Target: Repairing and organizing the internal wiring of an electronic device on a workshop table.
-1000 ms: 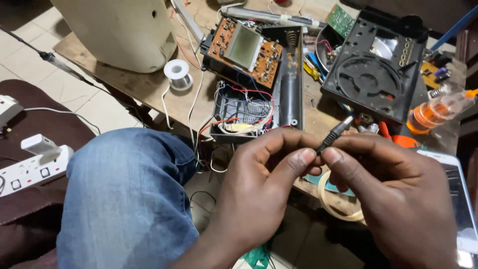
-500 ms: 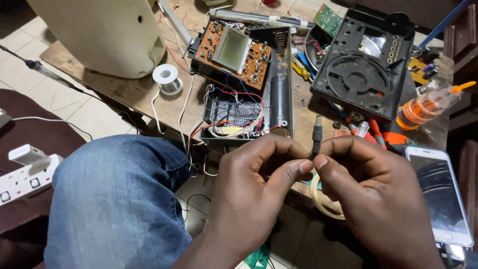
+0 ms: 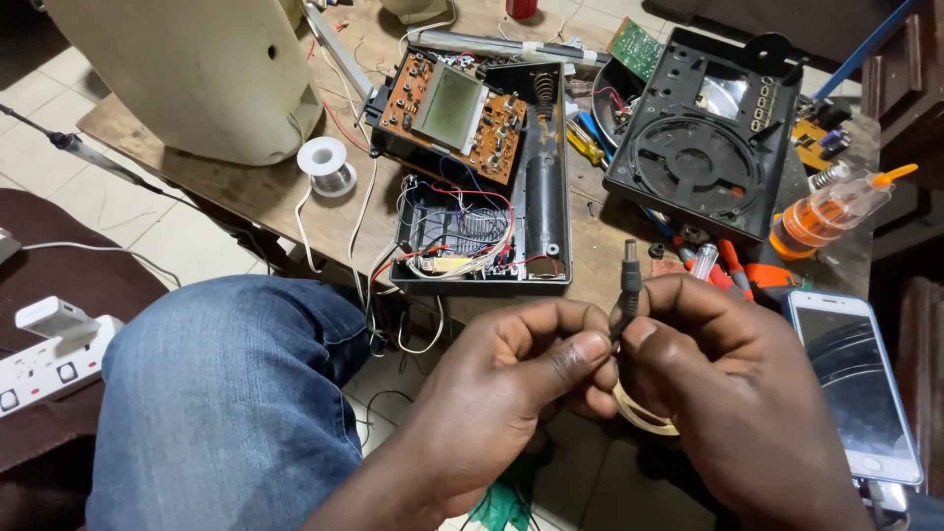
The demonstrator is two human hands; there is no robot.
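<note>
My left hand (image 3: 511, 388) and my right hand (image 3: 723, 388) meet in front of me, fingertips pinched together around a black barrel plug (image 3: 629, 280) that stands upright between them. The plug's metal tip points up toward the table. A loop of pale tape or band (image 3: 644, 415) hangs under my hands. Just beyond the plug lies an opened black radio case (image 3: 547, 187) with its brown circuit board (image 3: 447, 113) and tangled red and white wires (image 3: 462, 241) exposed.
The black back cover (image 3: 703, 147) with a round speaker grille lies at right. An orange-filled squeeze bottle (image 3: 836, 211), a white phone (image 3: 855, 388), a solder spool (image 3: 324, 165), a cream appliance body (image 3: 197, 74) and a white power strip (image 3: 44, 359) surround the wooden table (image 3: 236, 192). My jeans-clad knee (image 3: 226, 403) is at lower left.
The plug has swung from a slanted pose to upright between my fingertips. The view has drifted, so the table items sit lower and further left than before.
</note>
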